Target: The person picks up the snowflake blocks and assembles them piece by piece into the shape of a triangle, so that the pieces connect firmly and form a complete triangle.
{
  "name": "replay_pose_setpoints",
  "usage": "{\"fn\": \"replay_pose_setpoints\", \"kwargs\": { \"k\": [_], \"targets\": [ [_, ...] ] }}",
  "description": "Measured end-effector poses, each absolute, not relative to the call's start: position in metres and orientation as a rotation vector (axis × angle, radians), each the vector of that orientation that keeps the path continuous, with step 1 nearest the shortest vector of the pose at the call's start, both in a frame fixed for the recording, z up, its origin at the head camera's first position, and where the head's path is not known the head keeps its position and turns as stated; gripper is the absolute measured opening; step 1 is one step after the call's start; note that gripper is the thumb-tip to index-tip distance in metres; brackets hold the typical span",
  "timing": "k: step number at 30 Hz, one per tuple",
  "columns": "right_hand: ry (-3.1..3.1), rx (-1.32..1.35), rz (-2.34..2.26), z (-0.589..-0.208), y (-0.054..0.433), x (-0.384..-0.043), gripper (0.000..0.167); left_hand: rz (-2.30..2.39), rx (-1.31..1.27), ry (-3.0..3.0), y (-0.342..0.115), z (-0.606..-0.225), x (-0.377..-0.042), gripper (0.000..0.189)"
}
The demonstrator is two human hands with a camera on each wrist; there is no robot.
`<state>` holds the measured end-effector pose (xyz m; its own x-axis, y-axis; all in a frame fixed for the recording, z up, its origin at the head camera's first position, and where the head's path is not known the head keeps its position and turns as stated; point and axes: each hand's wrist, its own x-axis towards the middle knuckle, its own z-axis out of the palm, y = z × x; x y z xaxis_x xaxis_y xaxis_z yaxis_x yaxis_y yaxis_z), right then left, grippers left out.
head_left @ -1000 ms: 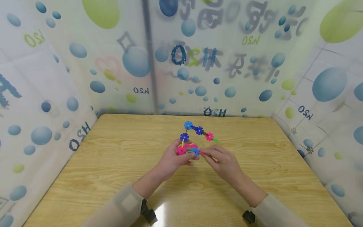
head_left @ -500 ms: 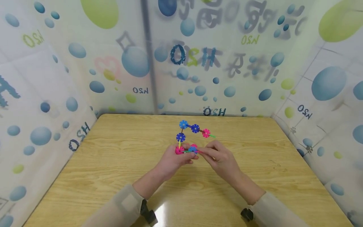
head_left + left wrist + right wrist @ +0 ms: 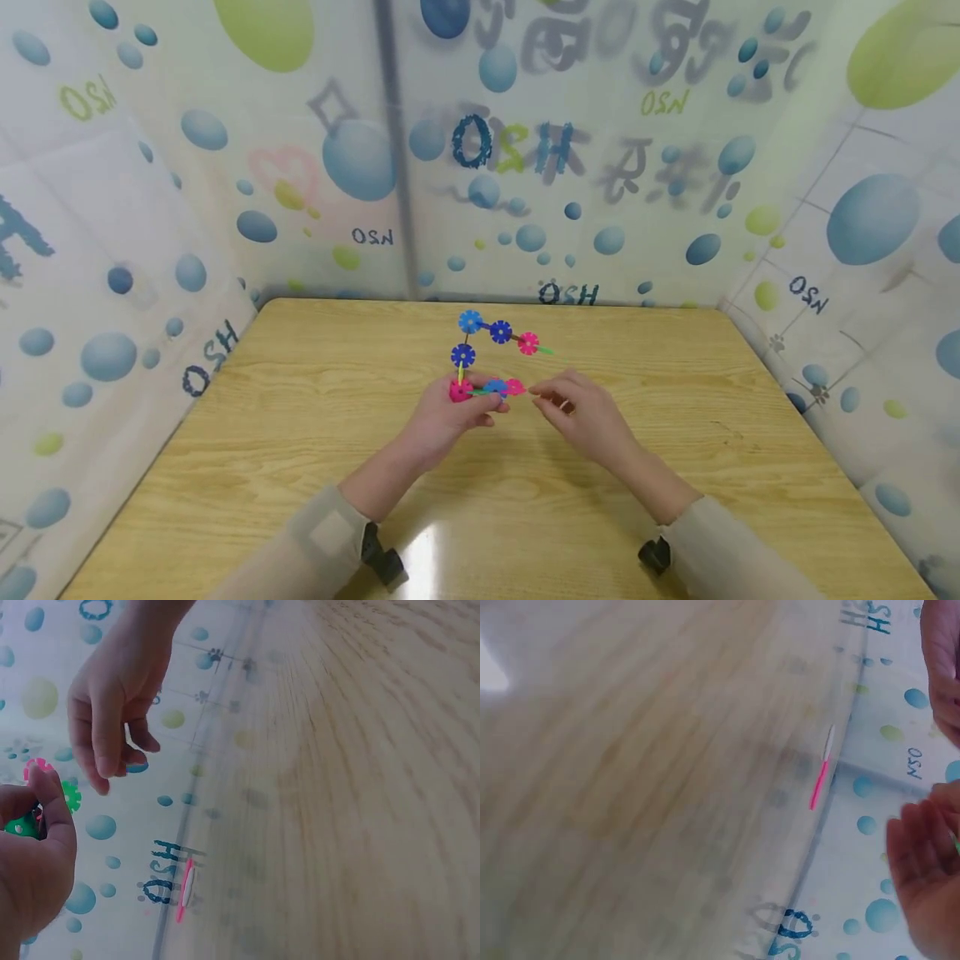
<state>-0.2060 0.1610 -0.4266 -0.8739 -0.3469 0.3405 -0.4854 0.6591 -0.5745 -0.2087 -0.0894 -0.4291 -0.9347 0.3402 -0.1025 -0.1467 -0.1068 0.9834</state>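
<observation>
In the head view my left hand (image 3: 442,418) grips a chain of interlocked plastic snowflake discs by a pink disc (image 3: 460,390), its thumb lying along the near side. The chain rises through a dark blue disc (image 3: 462,356) to a light blue disc (image 3: 470,322). From there it bends right to another pink disc (image 3: 528,342) and a green one (image 3: 547,351). A lower branch runs past a blue disc (image 3: 495,387) to a pink end disc (image 3: 514,387). Just right of that end is my right hand (image 3: 588,414), fingers loosely bent, holding nothing visible.
The chain is above a wooden table (image 3: 315,392). Patterned curtains (image 3: 600,200) stand behind and at both sides. A thin pink-and-white strip (image 3: 185,891) shows near the table's edge in both wrist views.
The right fingers have let go of the pink end disc, and a small gap now separates them. My left hand and the chain have shifted slightly left.
</observation>
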Motion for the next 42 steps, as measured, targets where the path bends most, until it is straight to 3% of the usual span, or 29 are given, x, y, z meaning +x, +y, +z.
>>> {"fn": "replay_pose_setpoints", "kwargs": {
  "k": [6,18,23,29,36,42],
  "targets": [
    [-2.99,0.486,1.116,-0.433,0.159,-0.231,0.023,2.14,0.194,1.832,-0.091,-0.43,-0.21,0.025],
    [-3.132,0.374,1.067,-0.453,0.137,-0.273,0.033,2.142,0.216,1.862,-0.094,-0.431,-0.213,0.026],
    [-3.181,0.378,0.984,-0.454,0.132,-0.278,0.027,2.16,0.231,1.887,-0.094,-0.432,-0.213,0.027],
    [-3.199,0.364,1.071,-0.45,0.139,-0.273,0.019,2.159,0.211,1.936,-0.093,-0.429,-0.214,0.038],
    [-2.971,0.37,1.356,-0.441,0.155,-0.245,0.022,2.167,0.212,1.99,-0.089,-0.427,-0.214,0.032],
    [-2.604,0.588,1.7,-0.426,0.163,-0.213,0.027,2.17,0.212,2.019,-0.086,-0.426,-0.214,0.049]
  ]
}}
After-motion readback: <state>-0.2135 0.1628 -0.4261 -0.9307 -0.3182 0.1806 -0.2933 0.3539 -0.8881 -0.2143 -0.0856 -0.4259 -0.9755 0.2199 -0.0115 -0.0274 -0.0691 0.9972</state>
